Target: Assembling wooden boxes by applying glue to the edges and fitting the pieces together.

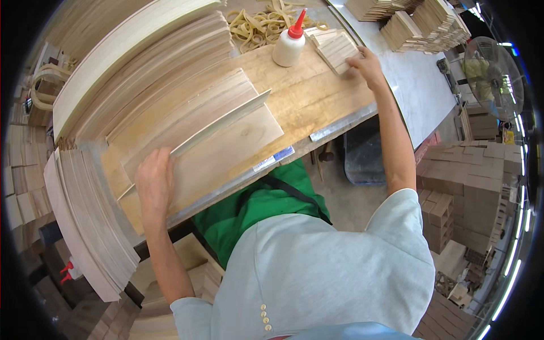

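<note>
My left hand (154,177) is closed on a thin wooden strip (221,120) that stands on its long edge. The strip runs slantwise between two flat pale wooden panels: a near panel (243,136) and a far panel (209,102), which lies on others. At the far right of the worktop, my right hand (367,67) pinches the right edge of a small stack of short wooden slats (339,50). The fingertips are partly hidden, so how many slats they hold is unclear. Left of that stack stands a white glue bottle (288,48) with a red nozzle.
Tall stacks of wooden sheets (153,62) line the worktop's far left, with another stack (90,209) at its left end. Rubber bands (263,25) lie behind the bottle. A grey metal table (422,85) carries wood bundles (425,25). A fan (493,76) stands at right.
</note>
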Tool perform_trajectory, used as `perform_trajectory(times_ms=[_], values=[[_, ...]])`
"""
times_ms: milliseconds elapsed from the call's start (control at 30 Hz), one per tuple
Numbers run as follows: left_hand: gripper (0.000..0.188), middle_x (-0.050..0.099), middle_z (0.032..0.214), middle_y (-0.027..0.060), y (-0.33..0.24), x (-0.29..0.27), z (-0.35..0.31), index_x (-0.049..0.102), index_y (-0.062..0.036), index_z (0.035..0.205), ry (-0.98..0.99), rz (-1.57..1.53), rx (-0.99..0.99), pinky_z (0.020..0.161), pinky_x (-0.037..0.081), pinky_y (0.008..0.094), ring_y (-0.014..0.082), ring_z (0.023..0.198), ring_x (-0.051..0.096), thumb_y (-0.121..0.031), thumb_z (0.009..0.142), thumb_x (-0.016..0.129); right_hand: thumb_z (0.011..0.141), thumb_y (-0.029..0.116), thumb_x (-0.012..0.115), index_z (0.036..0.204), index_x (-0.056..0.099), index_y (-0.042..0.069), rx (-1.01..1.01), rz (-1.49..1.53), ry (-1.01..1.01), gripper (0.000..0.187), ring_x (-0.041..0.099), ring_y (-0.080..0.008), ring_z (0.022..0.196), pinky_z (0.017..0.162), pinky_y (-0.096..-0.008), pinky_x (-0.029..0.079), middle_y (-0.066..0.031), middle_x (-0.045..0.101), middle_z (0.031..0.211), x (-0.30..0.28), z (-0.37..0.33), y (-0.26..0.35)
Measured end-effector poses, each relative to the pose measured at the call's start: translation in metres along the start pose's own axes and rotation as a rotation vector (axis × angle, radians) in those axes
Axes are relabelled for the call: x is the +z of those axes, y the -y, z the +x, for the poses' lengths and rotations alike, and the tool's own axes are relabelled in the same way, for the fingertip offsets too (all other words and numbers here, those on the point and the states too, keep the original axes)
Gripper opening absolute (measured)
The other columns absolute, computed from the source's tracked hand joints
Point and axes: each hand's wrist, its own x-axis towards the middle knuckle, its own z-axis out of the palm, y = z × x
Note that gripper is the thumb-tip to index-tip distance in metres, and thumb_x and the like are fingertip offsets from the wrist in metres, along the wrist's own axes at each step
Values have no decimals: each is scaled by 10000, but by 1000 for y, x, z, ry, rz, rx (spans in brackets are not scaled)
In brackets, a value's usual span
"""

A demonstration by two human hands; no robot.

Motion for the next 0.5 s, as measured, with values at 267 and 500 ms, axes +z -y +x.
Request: perform_trajectory(times_ms=[267, 500], values=[[109, 564, 805, 129, 2, 3, 3, 570, -49, 908, -9, 38, 5, 671, 428, 434, 337, 791, 562, -105, 821, 603, 795, 136, 674, 1170, 563, -45, -102, 497, 152, 431, 596, -133, 747, 710, -256, 479, -77, 645, 899, 26, -144, 65], [108, 564, 802, 113, 1, 2, 2, 569, -55, 905, -16, 45, 19, 666, 437, 419, 313, 785, 568, -113, 822, 609, 808, 115, 639, 1173, 541, -32, -301, 316, 84, 406, 618, -270, 778, 657, -326, 493, -197, 624, 964, 69, -192, 112]])
